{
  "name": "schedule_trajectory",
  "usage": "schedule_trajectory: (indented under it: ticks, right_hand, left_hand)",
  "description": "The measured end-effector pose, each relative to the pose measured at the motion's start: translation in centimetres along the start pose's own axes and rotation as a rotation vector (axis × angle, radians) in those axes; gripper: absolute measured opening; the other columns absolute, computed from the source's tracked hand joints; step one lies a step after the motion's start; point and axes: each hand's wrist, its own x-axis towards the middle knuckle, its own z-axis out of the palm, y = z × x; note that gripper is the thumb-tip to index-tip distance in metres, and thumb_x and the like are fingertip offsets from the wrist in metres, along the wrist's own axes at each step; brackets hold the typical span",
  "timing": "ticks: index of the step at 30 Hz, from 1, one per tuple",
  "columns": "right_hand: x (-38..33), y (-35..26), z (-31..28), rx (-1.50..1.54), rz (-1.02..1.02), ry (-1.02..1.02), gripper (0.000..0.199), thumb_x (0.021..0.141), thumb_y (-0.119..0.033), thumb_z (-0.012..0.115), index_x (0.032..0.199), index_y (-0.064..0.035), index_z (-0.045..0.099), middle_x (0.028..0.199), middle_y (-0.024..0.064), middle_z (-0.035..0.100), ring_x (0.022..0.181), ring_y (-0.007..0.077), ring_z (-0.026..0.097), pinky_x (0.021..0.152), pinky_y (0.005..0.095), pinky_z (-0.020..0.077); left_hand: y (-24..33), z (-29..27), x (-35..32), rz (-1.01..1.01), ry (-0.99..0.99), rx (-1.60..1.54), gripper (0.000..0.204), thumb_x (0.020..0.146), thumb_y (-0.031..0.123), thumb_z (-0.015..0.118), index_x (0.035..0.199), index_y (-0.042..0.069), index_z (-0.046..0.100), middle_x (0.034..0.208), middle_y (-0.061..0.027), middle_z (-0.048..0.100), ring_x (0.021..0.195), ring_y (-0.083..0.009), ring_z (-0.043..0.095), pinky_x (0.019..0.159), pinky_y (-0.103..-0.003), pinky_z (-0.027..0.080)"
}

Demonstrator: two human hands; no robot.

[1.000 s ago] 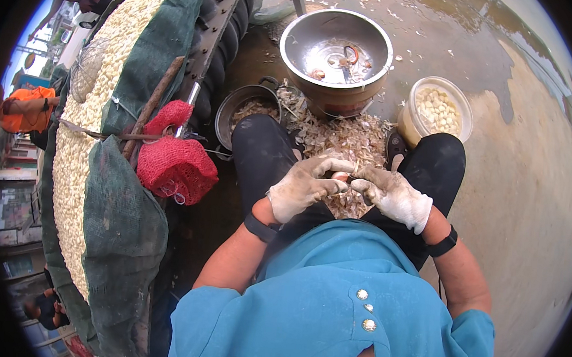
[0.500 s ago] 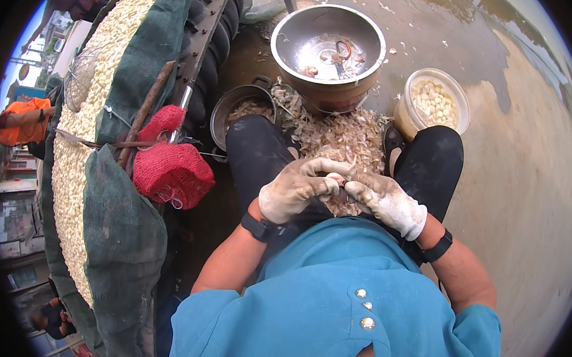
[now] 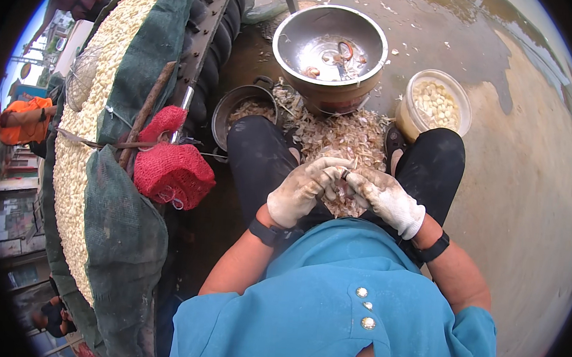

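Observation:
Both my hands wear dirty white gloves and meet over my lap. My left hand [image 3: 303,190] and my right hand [image 3: 385,199] pinch a small garlic clove [image 3: 345,177] between their fingertips; the clove is mostly hidden by the fingers. Right under them, between my black-trousered knees, lies a heap of dry garlic skins [image 3: 341,135]. Beyond the heap stands a large steel bowl [image 3: 371,69] with a little water and a few bits in it. A round plastic tub [image 3: 404,120] of peeled white cloves sits by my right knee.
A small dark pot [image 3: 221,112] with skins stands by my left knee. To the left are a red mesh bag [image 3: 172,170] and a long mound of garlic [image 3: 83,120] edged by green netting [image 3: 115,233]. A person in orange [image 3: 21,120] is at far left. The ground is wet concrete [image 3: 522,167].
My hands stay together over my lap, the fingers shifting slightly on the clove. The view has tilted a little, so the bowl and tub sit slightly lower in the picture.

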Motion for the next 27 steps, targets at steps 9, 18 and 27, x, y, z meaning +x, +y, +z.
schedule_trajectory:
  ticks: [9, 18, 27]
  right_hand:
    - [0.9, 0.9, -0.3, -0.155, 0.065, 0.044, 0.038, 0.101, -0.039, 0.052, 0.115, -0.0042, 0.063, 0.086, 0.0061, 0.062, 0.075, 0.0134, 0.055, 0.069, 0.0293, 0.0475]
    - [1.4, 1.8, -0.3, 0.097, 0.067, 0.059, 0.034, 0.102, -0.037, 0.052, 0.103, -0.0053, 0.065, 0.075, -0.0019, 0.057, 0.059, 0.0063, 0.045, 0.054, 0.0236, 0.0381]
    - [1.9, 1.6, 0.4, 0.049, 0.078, 0.106, 0.039, 0.101, -0.042, 0.051, 0.086, -0.0067, 0.057, 0.058, -0.0043, 0.043, 0.048, 0.0072, 0.037, 0.046, 0.0237, 0.0284]
  left_hand:
    - [-0.2, 1.3, 1.4, -0.057, 0.171, -0.242, 0.051, 0.101, 0.031, 0.052, 0.132, -0.009, 0.048, 0.096, -0.004, 0.059, 0.085, -0.0103, 0.054, 0.072, -0.022, 0.046]
    - [0.0, 0.8, 2.1, -0.091, 0.189, -0.424, 0.051, 0.101, 0.027, 0.052, 0.14, -0.003, 0.043, 0.102, -0.0024, 0.058, 0.083, -0.0083, 0.051, 0.07, -0.021, 0.044]
    - [-3.0, -0.7, 2.7, -0.037, 0.229, -0.352, 0.041, 0.098, 0.028, 0.061, 0.125, 0.0, 0.049, 0.104, -0.0039, 0.055, 0.088, -0.0106, 0.053, 0.075, -0.024, 0.048]
